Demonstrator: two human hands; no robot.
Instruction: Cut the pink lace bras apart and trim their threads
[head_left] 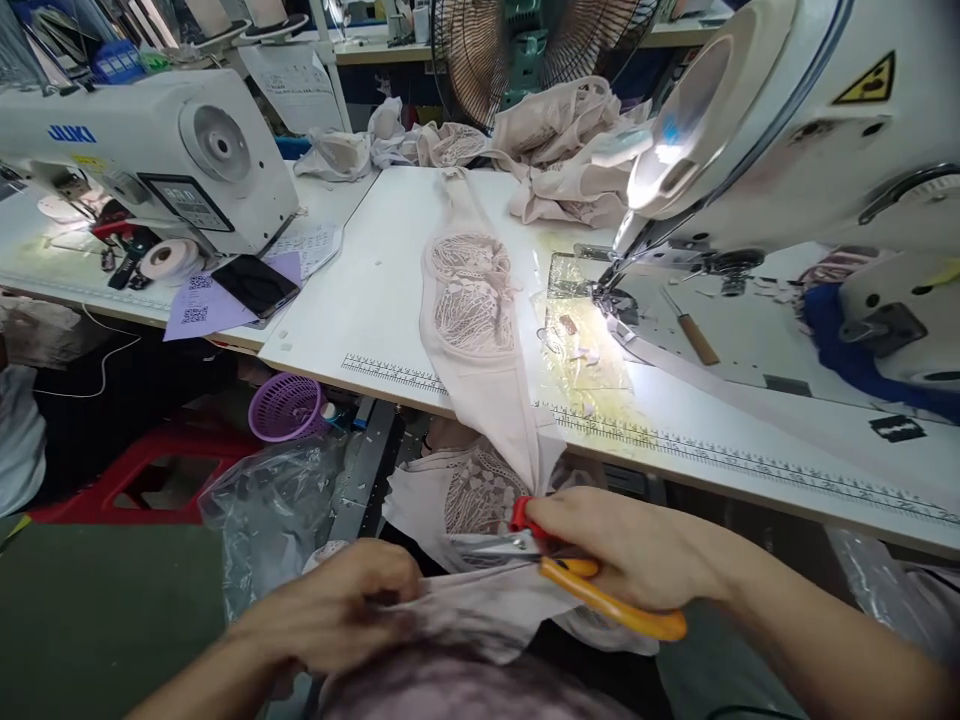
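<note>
My left hand (337, 605) pinches the fabric (491, 605), seemingly limp and light, by its edge while my right hand (630, 550) grips the scissors (600, 595).

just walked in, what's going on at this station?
A person sits at a sewing table. The right hand holds orange-handled scissors, with the blades at a piece of pale fabric that the left hand pinches below the table's edge. A lace garment lies on the table and hangs over the front edge toward the hands. A sewing machine stands on the right.
</note>
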